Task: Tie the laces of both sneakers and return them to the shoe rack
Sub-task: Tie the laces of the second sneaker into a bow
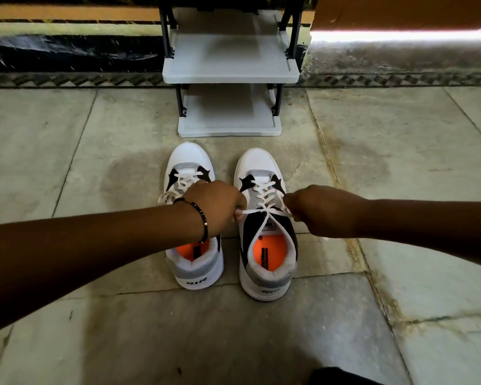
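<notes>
Two white, grey and black sneakers with orange insoles stand side by side on the stone floor, toes pointing away from me. My left hand point(215, 208) grips the left end of the right sneaker's point(265, 245) white lace point(265, 211). My right hand point(321, 211) pinches the lace's other end, and the lace is stretched taut between them, crossed over the tongue. The left sneaker point(190, 262) lies partly under my left wrist, its laces loose. The grey shoe rack point(231, 73) stands just beyond the toes, its two visible shelves holding nothing.
Large stone floor tiles point(122, 329) spread all around the sneakers. A dark patterned strip runs along the wall base behind the rack. A dark object point(342, 377) shows at the bottom edge.
</notes>
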The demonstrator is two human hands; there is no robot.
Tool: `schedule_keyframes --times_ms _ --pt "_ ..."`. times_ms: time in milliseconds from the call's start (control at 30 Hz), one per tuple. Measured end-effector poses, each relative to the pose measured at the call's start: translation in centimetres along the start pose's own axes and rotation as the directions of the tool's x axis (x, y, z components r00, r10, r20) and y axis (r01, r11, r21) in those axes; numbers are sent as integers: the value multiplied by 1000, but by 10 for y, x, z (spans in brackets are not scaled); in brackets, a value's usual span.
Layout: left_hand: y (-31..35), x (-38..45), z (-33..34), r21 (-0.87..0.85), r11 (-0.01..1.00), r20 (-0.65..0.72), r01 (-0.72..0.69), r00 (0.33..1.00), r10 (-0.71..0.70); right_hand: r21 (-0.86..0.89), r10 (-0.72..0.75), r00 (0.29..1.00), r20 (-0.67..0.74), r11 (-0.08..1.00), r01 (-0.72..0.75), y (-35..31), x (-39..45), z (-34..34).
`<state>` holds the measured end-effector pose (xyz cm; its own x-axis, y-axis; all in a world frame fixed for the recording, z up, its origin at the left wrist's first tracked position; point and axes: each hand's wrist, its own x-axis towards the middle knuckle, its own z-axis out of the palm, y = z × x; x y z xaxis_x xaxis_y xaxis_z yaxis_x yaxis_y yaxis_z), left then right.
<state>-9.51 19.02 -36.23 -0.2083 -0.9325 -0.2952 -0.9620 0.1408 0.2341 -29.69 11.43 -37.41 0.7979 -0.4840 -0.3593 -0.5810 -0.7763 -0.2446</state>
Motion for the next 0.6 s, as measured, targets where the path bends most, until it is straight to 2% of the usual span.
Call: schedule_keyframes --times_ms 100,300,433,500,533,567,600 --pt "-4 0 -5 -51 999 -11 5 1000 -5 -22 -9 998 -58 1000 8 7 2 -7" --pt "-3 1 -4 63 997 -54 -51 997 54 -80 -32 999 -26 996 30 6 0 -9" --pt "-4 5 1 125 989 -21 -81 996 84 -307 -93 995 -30 948 79 -1 -3 0" --pt "-2 6 6 108 991 17 -82 997 81 -352 -59 998 36 934 68 -4 -5 9" --pt "-2 6 8 59 995 40 -83 996 80 -263 -19 997 70 964 37 -5 -6 11" --pt "-3 4 10 -30 996 50 -87 995 89 -58 40 994 105 998 -34 -4 -7 9" --pt "-5 3 11 -156 983 30 -97 994 103 232 87 988 126 966 -114 -2 -9 6"
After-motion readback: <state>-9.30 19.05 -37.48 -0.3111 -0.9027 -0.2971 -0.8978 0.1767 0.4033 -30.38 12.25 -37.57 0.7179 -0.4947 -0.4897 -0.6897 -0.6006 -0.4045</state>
